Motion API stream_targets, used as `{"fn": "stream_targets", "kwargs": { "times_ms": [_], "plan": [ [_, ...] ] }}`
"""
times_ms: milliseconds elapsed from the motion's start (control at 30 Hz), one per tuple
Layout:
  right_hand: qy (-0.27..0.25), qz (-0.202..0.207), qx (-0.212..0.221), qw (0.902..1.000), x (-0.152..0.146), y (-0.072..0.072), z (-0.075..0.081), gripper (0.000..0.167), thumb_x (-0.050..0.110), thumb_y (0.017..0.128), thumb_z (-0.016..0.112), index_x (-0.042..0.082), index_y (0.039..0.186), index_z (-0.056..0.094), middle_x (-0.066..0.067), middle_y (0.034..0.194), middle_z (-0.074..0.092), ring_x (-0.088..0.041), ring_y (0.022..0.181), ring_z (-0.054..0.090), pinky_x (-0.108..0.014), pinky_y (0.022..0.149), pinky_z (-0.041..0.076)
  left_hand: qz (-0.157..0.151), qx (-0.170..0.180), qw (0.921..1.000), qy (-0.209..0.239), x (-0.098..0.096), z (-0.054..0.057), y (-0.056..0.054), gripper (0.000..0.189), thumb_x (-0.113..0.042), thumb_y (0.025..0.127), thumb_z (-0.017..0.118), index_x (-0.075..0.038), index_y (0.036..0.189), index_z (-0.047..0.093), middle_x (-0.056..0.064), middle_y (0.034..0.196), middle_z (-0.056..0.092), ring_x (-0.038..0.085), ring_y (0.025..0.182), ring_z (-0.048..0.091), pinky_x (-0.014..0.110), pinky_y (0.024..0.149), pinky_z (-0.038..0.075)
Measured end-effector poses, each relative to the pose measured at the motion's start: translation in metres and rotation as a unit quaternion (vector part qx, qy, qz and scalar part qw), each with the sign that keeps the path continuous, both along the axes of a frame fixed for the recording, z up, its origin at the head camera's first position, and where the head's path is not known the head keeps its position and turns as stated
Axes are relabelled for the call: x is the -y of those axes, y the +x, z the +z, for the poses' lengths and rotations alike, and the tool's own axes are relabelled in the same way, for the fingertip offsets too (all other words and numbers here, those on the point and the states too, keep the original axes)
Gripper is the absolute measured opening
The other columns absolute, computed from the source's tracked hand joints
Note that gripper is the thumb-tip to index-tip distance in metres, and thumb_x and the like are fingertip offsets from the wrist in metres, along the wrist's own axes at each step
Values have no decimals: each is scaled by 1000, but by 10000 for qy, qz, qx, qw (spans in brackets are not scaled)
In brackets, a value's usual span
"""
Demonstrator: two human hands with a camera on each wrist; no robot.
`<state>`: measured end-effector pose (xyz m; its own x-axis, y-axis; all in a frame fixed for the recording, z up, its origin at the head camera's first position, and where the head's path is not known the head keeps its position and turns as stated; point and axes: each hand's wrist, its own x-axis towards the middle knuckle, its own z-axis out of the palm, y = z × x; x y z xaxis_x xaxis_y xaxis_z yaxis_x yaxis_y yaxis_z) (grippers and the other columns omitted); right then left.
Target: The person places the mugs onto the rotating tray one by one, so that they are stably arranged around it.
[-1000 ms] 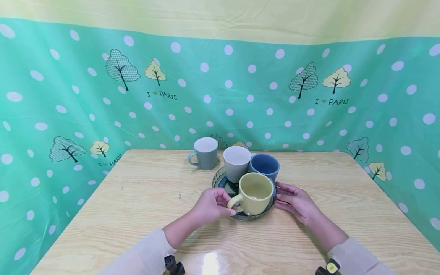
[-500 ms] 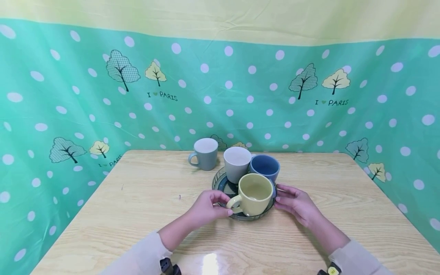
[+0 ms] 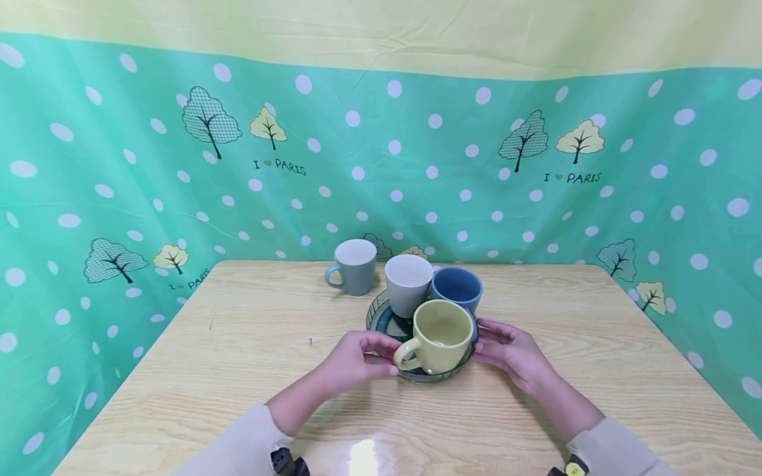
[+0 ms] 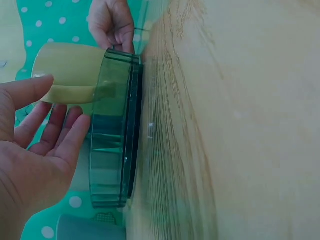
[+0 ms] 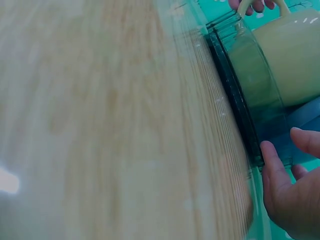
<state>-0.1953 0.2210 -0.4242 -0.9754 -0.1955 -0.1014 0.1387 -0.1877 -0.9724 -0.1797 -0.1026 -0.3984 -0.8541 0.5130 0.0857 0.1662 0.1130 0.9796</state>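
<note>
A pale yellow mug (image 3: 443,337) stands upright at the front of a round, dark green see-through dish (image 3: 381,324), its handle pointing left. Beside that handle is my left hand (image 3: 357,360), thumb and fingers spread around it without a firm hold; in the left wrist view the thumb tip is near the handle. My right hand (image 3: 514,354) rests its fingers against the dish's right side, partly hidden by it. Behind the yellow mug, a white mug (image 3: 408,294) and a blue mug (image 3: 457,287) share the dish.
A grey-blue mug (image 3: 355,270) stands on the wooden table (image 3: 250,344) behind and left of the dish, handle to the left. A green dotted curtain (image 3: 333,172) hangs along the table's back and sides.
My left thumb and fingers have loosened from the yellow mug's handle and drawn slightly left. The right hand stays at the dish's side, and the mugs stand where they were.
</note>
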Motion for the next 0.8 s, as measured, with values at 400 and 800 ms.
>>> {"fn": "stream_targets", "kwargs": {
  "times_ms": [400, 800],
  "plan": [
    [-107, -74, 50, 9999, 3, 1, 0, 72, -18, 84, 58, -17, 145, 20, -23, 133, 51, -20, 97, 67, -40, 92, 55, 375, -159, 9976, 552, 27, 2, 1, 38, 2, 82, 74, 9, 118, 62, 29, 121, 57, 50, 112, 55, 34, 86, 58],
    [-29, -73, 74, 9999, 3, 0, -2, 72, -17, 84, 59, -16, 145, 22, -25, 133, 49, -21, 97, 67, -41, 91, 55, 1235, -425, 9894, 639, 52, 7, -1, 37, 4, 81, 75, 9, 116, 62, 26, 119, 60, 48, 108, 59, 34, 86, 58]
  ]
}}
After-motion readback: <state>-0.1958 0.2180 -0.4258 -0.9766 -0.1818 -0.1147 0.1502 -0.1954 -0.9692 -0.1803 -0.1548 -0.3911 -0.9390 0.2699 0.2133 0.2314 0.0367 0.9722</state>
